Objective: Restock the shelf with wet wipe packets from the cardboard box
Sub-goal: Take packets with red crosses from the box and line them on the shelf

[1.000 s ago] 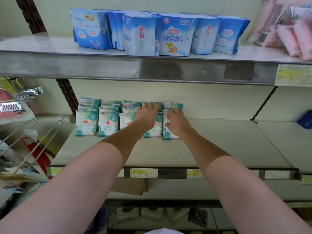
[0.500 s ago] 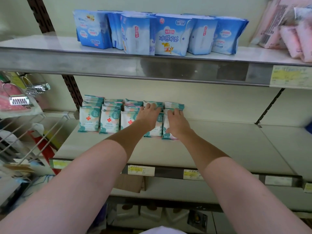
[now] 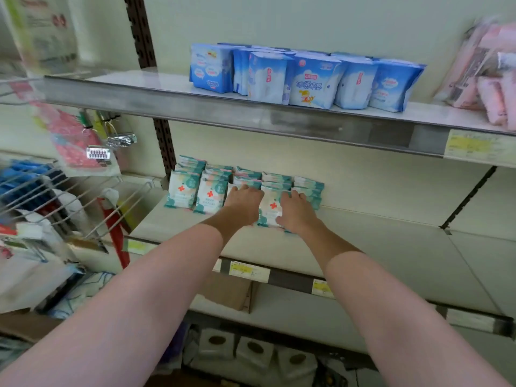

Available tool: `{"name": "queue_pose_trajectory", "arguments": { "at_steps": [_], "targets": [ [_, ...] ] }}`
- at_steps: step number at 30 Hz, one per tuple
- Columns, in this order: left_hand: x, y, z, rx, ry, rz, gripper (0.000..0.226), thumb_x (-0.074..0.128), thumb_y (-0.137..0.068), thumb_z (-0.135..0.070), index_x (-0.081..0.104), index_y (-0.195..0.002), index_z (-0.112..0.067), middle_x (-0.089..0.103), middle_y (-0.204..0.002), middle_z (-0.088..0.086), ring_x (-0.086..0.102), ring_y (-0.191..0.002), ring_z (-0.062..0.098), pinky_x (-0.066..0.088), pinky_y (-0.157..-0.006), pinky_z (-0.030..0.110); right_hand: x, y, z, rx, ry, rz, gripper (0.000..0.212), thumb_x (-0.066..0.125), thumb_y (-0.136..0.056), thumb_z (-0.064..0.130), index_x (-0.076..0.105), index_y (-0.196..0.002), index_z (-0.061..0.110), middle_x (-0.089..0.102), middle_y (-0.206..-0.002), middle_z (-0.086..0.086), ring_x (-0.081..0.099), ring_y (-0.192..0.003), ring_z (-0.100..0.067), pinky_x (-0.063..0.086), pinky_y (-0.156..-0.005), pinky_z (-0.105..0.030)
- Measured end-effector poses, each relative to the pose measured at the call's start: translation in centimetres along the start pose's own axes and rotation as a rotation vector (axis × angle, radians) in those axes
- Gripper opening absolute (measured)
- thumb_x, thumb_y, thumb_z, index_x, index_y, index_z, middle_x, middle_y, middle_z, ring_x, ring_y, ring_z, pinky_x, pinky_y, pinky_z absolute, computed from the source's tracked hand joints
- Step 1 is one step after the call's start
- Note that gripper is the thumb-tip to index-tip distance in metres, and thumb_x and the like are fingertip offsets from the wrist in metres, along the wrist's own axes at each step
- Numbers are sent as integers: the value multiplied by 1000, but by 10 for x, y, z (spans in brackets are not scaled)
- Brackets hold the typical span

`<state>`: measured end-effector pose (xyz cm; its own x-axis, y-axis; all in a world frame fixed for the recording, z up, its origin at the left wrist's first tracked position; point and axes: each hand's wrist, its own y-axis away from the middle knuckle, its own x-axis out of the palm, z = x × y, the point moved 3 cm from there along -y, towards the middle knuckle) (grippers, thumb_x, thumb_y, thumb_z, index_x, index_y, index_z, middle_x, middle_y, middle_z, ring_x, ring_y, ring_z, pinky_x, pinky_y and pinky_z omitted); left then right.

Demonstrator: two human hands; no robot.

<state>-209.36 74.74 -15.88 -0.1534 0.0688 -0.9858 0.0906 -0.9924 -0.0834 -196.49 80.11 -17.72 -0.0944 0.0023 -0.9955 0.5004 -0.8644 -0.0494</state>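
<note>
Several teal-and-white wet wipe packets with a red cross stand in rows at the back left of the middle shelf. My left hand rests flat on the third row of packets, fingers straight. My right hand lies on the rightmost row, fingers spread over the front packet, which leans between the two hands. A cardboard box shows partly on the shelf below, under the middle shelf's edge.
Blue pad packs and pink packs fill the upper shelf. A wire rack with hanging goods juts out at the left. White rolls sit at the bottom. The middle shelf's right part is bare.
The view has swung left and down. Both hands have shifted slightly along the packet rows, still lying on them; the front packet between them now shows more.
</note>
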Motion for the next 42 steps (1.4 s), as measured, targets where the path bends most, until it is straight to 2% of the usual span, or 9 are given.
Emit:
{"name": "queue_pose_trajectory", "arguments": {
  "at_steps": [7, 12, 15, 17, 21, 28, 34, 38, 42],
  "targets": [
    [13, 88, 65, -53, 21, 39, 31, 49, -91, -18, 53, -122, -15, 58, -120, 9, 48, -116, 28, 38, -95, 40, 6, 46, 93, -73, -113, -3, 34, 60, -91, 21, 50, -121, 9, 51, -121, -14, 49, -110, -33, 43, -83, -39],
    [32, 175, 125, -181, 21, 148, 35, 50, -93, -27, 52, -126, -17, 56, -128, 9, 44, -123, 29, 37, -98, 42, 31, 86, 187, -186, -131, 90, 29, 61, -90, 19, 52, -115, 11, 52, -122, -13, 49, -112, -33, 43, -86, -39],
    [55, 244, 163, -250, 79, 169, 31, 51, -90, -18, 54, -121, -15, 58, -123, 11, 51, -118, 31, 41, -92, 41, 57, 116, 255, -243, -111, 172, 36, 60, -89, 22, 50, -122, 14, 51, -127, -12, 48, -117, -32, 44, -91, -38],
    [70, 290, 184, -293, 88, 216, 29, 50, -89, -16, 54, -117, -15, 60, -117, 11, 54, -111, 31, 42, -87, 40, 79, 135, 296, -316, -95, 228, 40, 61, -89, 24, 50, -126, 14, 49, -131, -12, 47, -121, -33, 43, -94, -38],
    [107, 379, 225, -443, 140, 295, 23, 48, -94, -24, 55, -114, -15, 58, -119, 12, 52, -114, 32, 41, -91, 42, 121, 179, 376, -500, -62, 285, 32, 60, -88, 22, 52, -117, 12, 55, -121, -14, 50, -115, -35, 43, -90, -39],
    [153, 509, 280, -752, 267, 342, 26, 54, -90, -33, 56, -112, -18, 61, -117, 9, 58, -110, 31, 46, -84, 40, 166, 235, 488, -806, 32, 369, 39, 62, -91, 28, 49, -124, 12, 52, -127, -15, 49, -120, -37, 46, -93, -45],
    [179, 563, 314, -905, 324, 418, 17, 51, -90, -18, 54, -106, -14, 59, -116, 10, 55, -109, 31, 40, -76, 38, 204, 254, 550, -942, 59, 434, 40, 63, -92, 25, 48, -128, 15, 51, -132, -13, 45, -126, -33, 42, -101, -44],
    [209, 580, 337, -995, 404, 478, 6, 50, -89, -18, 46, -94, -18, 61, -109, 9, 57, -100, 29, 49, -76, 40, 241, 245, 586, -978, 85, 525, 35, 60, -92, 24, 50, -125, 18, 50, -133, -12, 43, -126, -32, 43, -100, -44],
    [238, 586, 362, -1082, 459, 536, 19, 51, -89, -19, 53, -108, -16, 60, -115, 7, 56, -107, 28, 47, -84, 39, 275, 227, 618, -1006, 83, 608, 35, 58, -91, 22, 49, -125, 17, 51, -131, -13, 44, -125, -33, 41, -102, -43]
  ]
}}
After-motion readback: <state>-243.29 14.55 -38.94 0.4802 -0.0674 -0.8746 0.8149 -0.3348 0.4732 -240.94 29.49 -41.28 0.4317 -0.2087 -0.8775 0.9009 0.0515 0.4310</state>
